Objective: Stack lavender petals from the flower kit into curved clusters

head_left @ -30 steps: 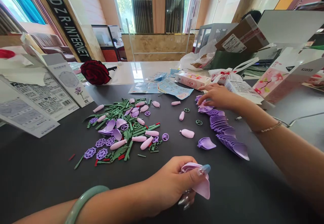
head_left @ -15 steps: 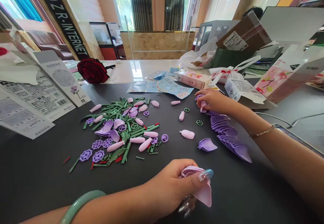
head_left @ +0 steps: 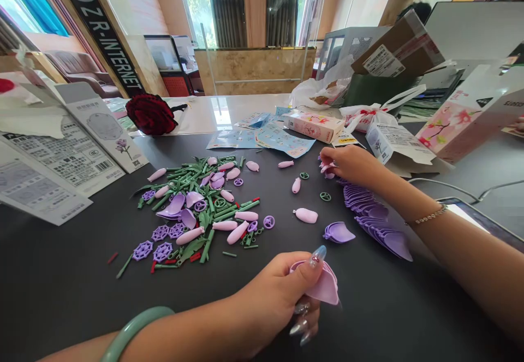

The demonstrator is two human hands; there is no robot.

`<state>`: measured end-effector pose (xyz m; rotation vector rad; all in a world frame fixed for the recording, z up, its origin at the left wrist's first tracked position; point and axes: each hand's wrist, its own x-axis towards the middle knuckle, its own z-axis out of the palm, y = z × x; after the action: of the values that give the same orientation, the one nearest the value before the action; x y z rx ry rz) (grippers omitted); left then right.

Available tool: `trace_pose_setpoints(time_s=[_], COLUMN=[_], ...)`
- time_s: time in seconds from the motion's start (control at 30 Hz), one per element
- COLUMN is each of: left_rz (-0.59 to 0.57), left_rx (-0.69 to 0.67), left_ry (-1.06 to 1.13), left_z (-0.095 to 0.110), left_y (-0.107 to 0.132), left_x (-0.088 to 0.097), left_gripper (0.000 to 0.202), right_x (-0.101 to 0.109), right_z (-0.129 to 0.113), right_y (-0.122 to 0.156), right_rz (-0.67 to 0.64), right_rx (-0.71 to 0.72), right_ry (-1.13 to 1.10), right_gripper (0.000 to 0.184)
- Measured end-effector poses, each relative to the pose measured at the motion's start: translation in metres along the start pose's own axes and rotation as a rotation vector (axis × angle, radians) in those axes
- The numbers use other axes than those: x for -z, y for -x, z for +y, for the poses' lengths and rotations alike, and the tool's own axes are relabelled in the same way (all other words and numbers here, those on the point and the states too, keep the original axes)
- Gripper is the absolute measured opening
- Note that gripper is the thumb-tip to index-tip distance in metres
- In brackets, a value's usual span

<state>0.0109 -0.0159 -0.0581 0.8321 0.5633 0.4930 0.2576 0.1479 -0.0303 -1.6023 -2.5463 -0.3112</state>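
My left hand (head_left: 282,285) is closed around a few stacked pale pink plastic petals (head_left: 325,285), its thumb pressed on top of them. Further off, my right hand (head_left: 346,162) pinches a pink petal (head_left: 327,169) at the far end of a long overlapping row of purple petals (head_left: 364,201). The fingers partly hide that petal and the end of the row. Beside the row lies a small separate stack of purple petals (head_left: 339,232). A pale pink bulb-shaped piece (head_left: 306,215) and a green ring (head_left: 325,196) rest just left of it.
Left of centre spreads a pile of green stems (head_left: 184,179), purple wheel-like pieces (head_left: 143,250) and pink bulb pieces. Blue plastic packets (head_left: 282,139) and a pink floral box (head_left: 315,125) lie behind. An opened white box (head_left: 102,127) stands left, a dark red rose (head_left: 151,114) beyond it.
My left hand has turned slightly, tilting the pink petals, with its lower fingers showing more. My right hand stays at the row's far end, its fingers shifted a little. The view has moved slightly.
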Motion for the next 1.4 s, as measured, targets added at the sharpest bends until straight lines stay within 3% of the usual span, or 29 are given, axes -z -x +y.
trace_pose_setpoints(time_s=[0.33,0.53,0.73,0.9,1.4], left_rz=[0.062,0.071,0.078,0.065,0.105], left_rx=[0.039,0.037,0.029,0.036,0.097], left_ry=[-0.048,-0.024,-0.035,-0.049,-0.049], left_z=[0.003,0.003,0.004,0.005,0.005], left_y=[0.002,0.001,0.001,0.002,0.000], left_x=[-0.003,-0.003,-0.004,-0.006,-0.004], left_gripper=[0.046,0.044,0.052,0.054,0.057], right_x=[0.007,0.004,-0.007,-0.017,-0.021], right_z=[-0.001,0.000,-0.006,-0.005,-0.007], right_y=[0.005,0.004,0.001,-0.002,-0.008], right_rz=[0.016,0.014,0.005,0.011,-0.023], right_rx=[-0.146,-0.118,-0.010,0.045,0.023], right_ry=[0.032,-0.025,-0.081,-0.123,-0.247], right_gripper=[0.026,0.021,0.030,0.023,0.026])
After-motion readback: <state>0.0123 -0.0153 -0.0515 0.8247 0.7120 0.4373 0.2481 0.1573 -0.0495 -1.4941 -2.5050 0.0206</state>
